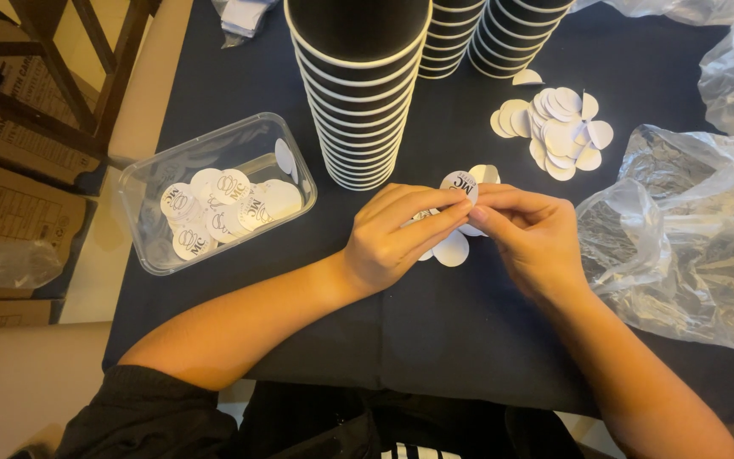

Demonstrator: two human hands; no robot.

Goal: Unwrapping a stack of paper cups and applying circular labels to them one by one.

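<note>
At centre of dark tabletop [435,331]: left hand [388,242] and right hand [533,234] pinching one round white printed paper sticker [460,184], mid-peel; calling next for fingernail separation from backing, near black ribbed paper cup stack [357,85].

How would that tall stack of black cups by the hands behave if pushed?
The stack of cups is tall and narrow, so it would probably tip rather than slide. Paper cups likely make it light. Nested rims might keep it together as it falls.
</note>
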